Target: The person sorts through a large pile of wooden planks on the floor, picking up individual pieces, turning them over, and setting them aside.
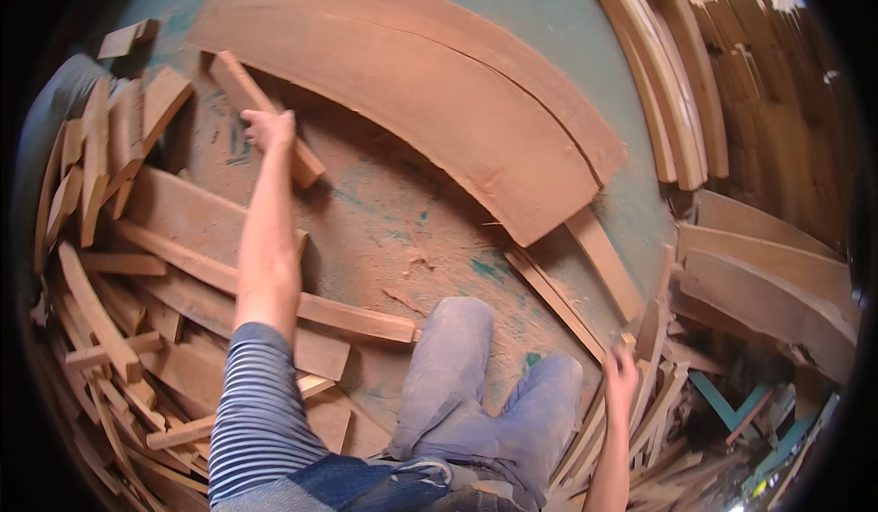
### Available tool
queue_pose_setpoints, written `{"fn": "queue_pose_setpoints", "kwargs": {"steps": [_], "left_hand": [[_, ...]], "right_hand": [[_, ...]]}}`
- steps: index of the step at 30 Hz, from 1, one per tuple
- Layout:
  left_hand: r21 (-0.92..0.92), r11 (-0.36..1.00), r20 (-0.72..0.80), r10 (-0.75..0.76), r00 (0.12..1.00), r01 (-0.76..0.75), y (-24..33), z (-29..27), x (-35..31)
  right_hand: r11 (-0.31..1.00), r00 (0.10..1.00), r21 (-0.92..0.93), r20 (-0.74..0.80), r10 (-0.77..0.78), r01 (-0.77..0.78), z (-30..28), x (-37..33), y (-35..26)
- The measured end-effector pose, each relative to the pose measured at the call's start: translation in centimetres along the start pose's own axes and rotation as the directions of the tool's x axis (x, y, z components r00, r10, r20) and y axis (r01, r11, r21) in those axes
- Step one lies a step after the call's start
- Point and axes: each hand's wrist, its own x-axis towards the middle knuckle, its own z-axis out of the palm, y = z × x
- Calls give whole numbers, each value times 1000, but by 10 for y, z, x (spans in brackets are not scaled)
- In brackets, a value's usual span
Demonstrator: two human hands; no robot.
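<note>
My left hand [269, 129] is stretched out in front, its fingers wrapped round a short, thick wooden block [247, 86]. The block lies slanted by the inner curve of a large curved wooden board [412, 86], which has a long crack or seam along its outer side. At the lower right, my right hand [621, 377] is closed, with a small pale tip showing at its fingers; what it holds is too small to name. Close to that hand, a narrow wooden strip [558, 306] and a wider flat piece [605, 265] run out from the curved board's end.
Offcuts and curved pieces are heaped on the left [119, 320]. Long curved planks [654, 73] stand at the upper right, above stacked curved boards [768, 283]. Sawdust covers the greenish floor [393, 228] before my knees. More strips [658, 411] crowd my right side.
</note>
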Motion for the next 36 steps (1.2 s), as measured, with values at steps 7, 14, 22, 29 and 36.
{"fn": "queue_pose_setpoints", "kwargs": {"steps": [7, 14, 22, 29, 36], "left_hand": [[28, 999, 54, 27, 998, -29, 4, -3, -2], [22, 998, 47, 53, 997, -54, 2, -3, 1], [-17, 1000, 130, -9, 991, 11, -14, -26, 7], [-46, 999, 289, 42, 957, -29, -14, -99, -46], [-36, 991, 464, 127, 877, -125, -34, -173, -191]], "right_hand": [[725, 999, 687, -22, -45, 48, 95, 226, -164], [514, 930, 837, 318, -181, -186, 120, 284, -204], [602, 979, 791, 190, -76, -107, 107, 189, -226], [733, 992, 675, 123, 0, -83, 34, 146, -193], [666, 997, 743, -22, -76, 67, -117, 137, -135]]}}
